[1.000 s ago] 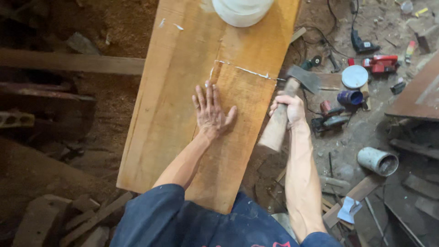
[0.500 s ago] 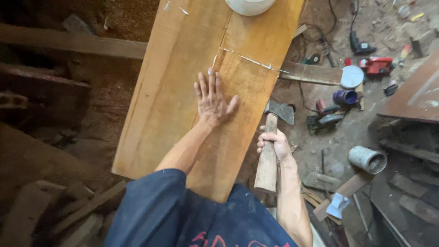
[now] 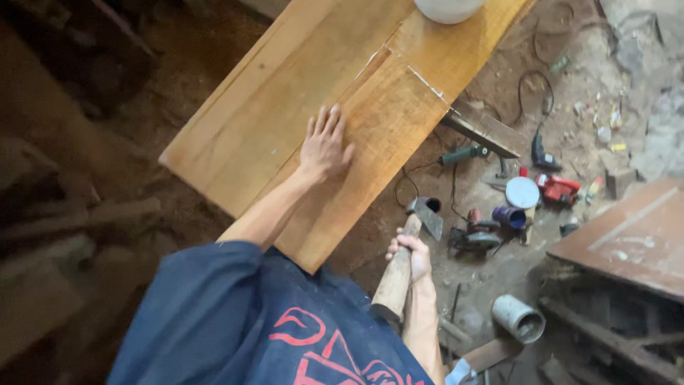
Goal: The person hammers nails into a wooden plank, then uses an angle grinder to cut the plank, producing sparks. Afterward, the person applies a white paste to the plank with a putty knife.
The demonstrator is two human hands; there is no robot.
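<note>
My left hand [image 3: 324, 146] lies flat, fingers apart, on a wide orange-brown wooden plank [image 3: 271, 121] that runs from the lower middle to the top right. A thinner board [image 3: 377, 121] with pale cut lines lies on it under my palm. My right hand [image 3: 412, 255] grips the thick wooden handle of a hammer [image 3: 406, 260], its metal head [image 3: 427, 214] pointing up, held off the plank's right edge above the dirt floor. A white round container [image 3: 447, 8] stands on the plank's far end.
Scattered on the floor to the right are power tools with cords [image 3: 474, 239], a red tool [image 3: 557, 188], a white lid [image 3: 522, 192], a grey pipe piece [image 3: 518, 319] and a rusty metal sheet [image 3: 630, 239]. Wood scraps lie at the left.
My right hand with the hammer has dropped from beside the plank near the cut line down toward my body. My left hand stays flat on the board. The view has tilted.
</note>
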